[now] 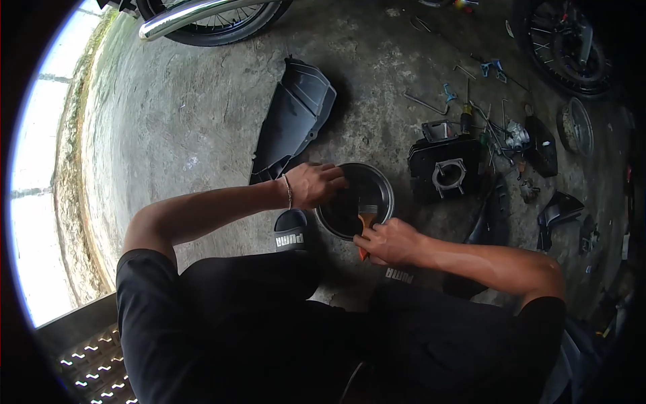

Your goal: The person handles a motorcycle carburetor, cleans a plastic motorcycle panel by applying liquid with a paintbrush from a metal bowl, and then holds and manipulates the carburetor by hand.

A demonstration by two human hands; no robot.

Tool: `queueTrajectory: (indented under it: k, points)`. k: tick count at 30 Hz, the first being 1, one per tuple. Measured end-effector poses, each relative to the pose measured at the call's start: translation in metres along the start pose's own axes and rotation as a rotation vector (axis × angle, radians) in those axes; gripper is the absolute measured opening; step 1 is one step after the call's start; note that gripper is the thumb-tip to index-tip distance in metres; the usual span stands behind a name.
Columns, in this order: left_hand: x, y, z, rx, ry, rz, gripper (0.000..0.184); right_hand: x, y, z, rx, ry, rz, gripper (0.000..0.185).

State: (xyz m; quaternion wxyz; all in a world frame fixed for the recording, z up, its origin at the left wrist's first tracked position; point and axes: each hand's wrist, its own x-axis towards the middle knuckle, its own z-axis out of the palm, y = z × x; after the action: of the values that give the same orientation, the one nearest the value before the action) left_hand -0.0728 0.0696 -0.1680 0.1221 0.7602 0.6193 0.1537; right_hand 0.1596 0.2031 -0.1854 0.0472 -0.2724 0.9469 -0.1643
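Observation:
Between my feet stands a round dark pan (387, 190) with a shiny metal rim and dark contents. My right hand (389, 241) grips a paintbrush (367, 217) by its orange handle, at the pan's near right rim. The brush's bristles point away from me, over the inside of the pan. My left hand (316, 185) is over the pan's left rim with its fingers curled closed. Whatever it holds, if anything, blends into the dark pan.
A dark plastic cover (296, 111) lies beyond my left hand. To the right are an engine cylinder block (447, 174), a screwdriver (465, 118), a carburetor (517, 136) and several wrenches. Motorcycle wheels (232, 30) stand at the far edge. My sandal (291, 229) is beside the pan.

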Motion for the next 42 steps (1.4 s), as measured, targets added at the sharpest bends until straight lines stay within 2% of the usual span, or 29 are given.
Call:
queueTrajectory:
  k: [1, 3, 5, 6, 7, 8, 10, 11, 13, 16, 18, 19, 20, 21, 23, 25, 29, 33, 35, 36, 38, 42]
  points:
    - [-0.004, 0.006, 0.007, -0.064, -0.011, 0.043, 0.025, 0.001, -0.001, 0.002, 0.022, 0.008, -0.001, 0.035]
    - [-0.020, 0.013, 0.028, -0.043, -0.291, -0.051, 0.024, -0.006, 0.007, -0.004, 0.016, 0.018, 0.031, 0.034]
    - [-0.036, -0.002, 0.054, -0.113, -0.391, 0.104, 0.032, -0.005, 0.008, -0.003, 0.016, -0.029, 0.066, 0.035]
    - [-0.027, 0.005, 0.043, -0.056, -0.614, -0.072, 0.039, -0.005, 0.010, -0.006, 0.035, -0.015, 0.053, 0.034]
    - [-0.022, 0.006, 0.039, -0.009, -0.596, -0.103, 0.047, -0.005, 0.011, -0.008, 0.053, -0.002, 0.043, 0.034]
    - [-0.022, -0.007, 0.047, 0.019, -0.270, 0.186, 0.051, -0.005, 0.015, 0.005, 0.057, 0.061, 0.029, 0.033]
    - [-0.003, -0.004, 0.028, 0.079, -0.525, 0.151, 0.047, -0.005, 0.019, 0.005, 0.103, 0.125, 0.035, 0.035]
    - [0.002, -0.009, 0.030, -0.050, -0.464, 0.100, 0.038, 0.000, 0.023, 0.015, 0.069, 0.198, 0.022, 0.037]
    - [0.008, -0.009, 0.023, -0.031, -0.590, -0.053, 0.031, -0.002, 0.026, 0.021, 0.033, 0.094, 0.096, 0.037]
    - [0.017, -0.013, 0.014, -0.050, -0.523, 0.037, 0.028, -0.005, 0.026, 0.010, 0.025, 0.097, 0.118, 0.036]
    - [0.016, -0.015, 0.009, -0.135, -0.239, 0.125, 0.024, -0.001, 0.026, 0.007, 0.055, 0.100, 0.108, 0.035]
    - [0.015, -0.017, 0.008, -0.178, -0.113, 0.096, 0.023, -0.003, 0.024, 0.006, 0.066, 0.081, 0.150, 0.033]
    - [0.013, -0.020, 0.006, -0.218, 0.012, 0.059, 0.023, -0.007, 0.025, 0.005, 0.080, 0.062, 0.183, 0.031]
    - [0.007, -0.033, 0.007, -0.269, 0.019, -0.018, 0.031, -0.008, 0.028, 0.002, 0.094, 0.063, 0.156, 0.031]
    - [-0.009, -0.056, 0.014, -0.096, 0.088, -0.295, 0.039, -0.009, 0.029, -0.003, 0.085, 0.142, 0.187, 0.027]
    - [-0.028, -0.077, 0.021, 0.092, 0.025, -0.527, 0.052, -0.010, 0.026, -0.016, 0.107, 0.109, 0.267, 0.020]
    - [-0.065, -0.100, 0.021, 0.228, 0.016, -0.689, 0.076, -0.010, 0.031, -0.025, 0.173, 0.186, 0.251, 0.015]
    - [-0.080, -0.112, 0.031, 0.227, 0.149, -1.151, 0.072, -0.009, 0.031, -0.037, 0.194, 0.258, 0.278, 0.008]
    - [-0.095, -0.128, 0.034, 0.142, 0.253, -1.296, 0.065, -0.011, 0.032, -0.042, 0.240, 0.298, 0.277, 0.012]
    - [-0.107, -0.146, 0.043, 0.143, 0.246, -1.312, 0.065, -0.011, 0.032, -0.045, 0.252, 0.293, 0.265, 0.012]
    - [-0.131, -0.175, 0.058, -0.040, 0.123, -1.374, 0.045, -0.013, 0.030, -0.052, 0.236, 0.300, 0.328, 0.010]
    - [-0.132, -0.168, 0.036, -0.199, 0.040, -1.341, 0.033, -0.016, 0.030, -0.056, 0.372, 0.328, 0.389, 0.009]
